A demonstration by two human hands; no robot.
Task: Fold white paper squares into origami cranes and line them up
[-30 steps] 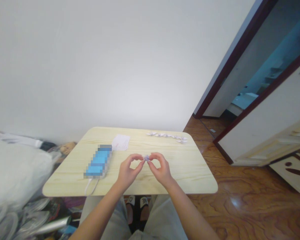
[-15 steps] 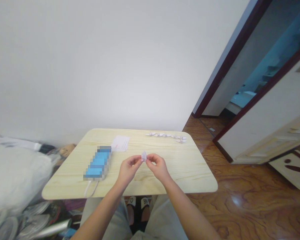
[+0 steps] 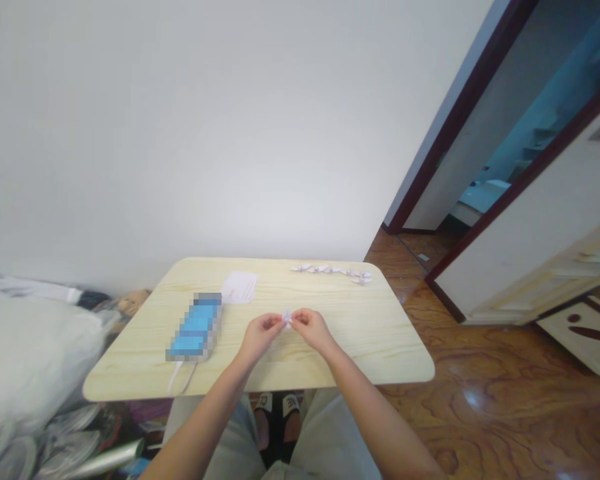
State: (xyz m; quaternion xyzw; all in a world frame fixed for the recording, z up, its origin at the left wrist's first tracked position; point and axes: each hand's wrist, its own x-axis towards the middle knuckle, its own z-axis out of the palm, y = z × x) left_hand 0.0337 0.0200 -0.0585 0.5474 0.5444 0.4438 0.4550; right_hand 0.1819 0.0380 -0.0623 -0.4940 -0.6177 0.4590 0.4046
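Between my two hands, over the middle of the table (image 3: 370, 347), is a small folded piece of white paper (image 3: 287, 316). My left hand (image 3: 261, 335) pinches its left side between thumb and fingers. On the other side, my right hand (image 3: 312, 328) pinches it the same way. The fingertips cover much of the paper, so its exact shape is hard to make out. A row of several small folded white paper pieces (image 3: 330, 271) lies along the far right of the table. Flat sheets of white paper (image 3: 240, 287) rest at the far left.
A phone-like device (image 3: 196, 328) with a blurred blue screen lies on the table's left, with a white cable (image 3: 181, 379) hanging over the front edge. The white wall (image 3: 280, 133) stands behind the table. A large white bag (image 3: 35, 353) bulges at the left.
The folded paper now shows less and sits lower between my fingertips. Both hands have drawn slightly closer together, still pinching it.
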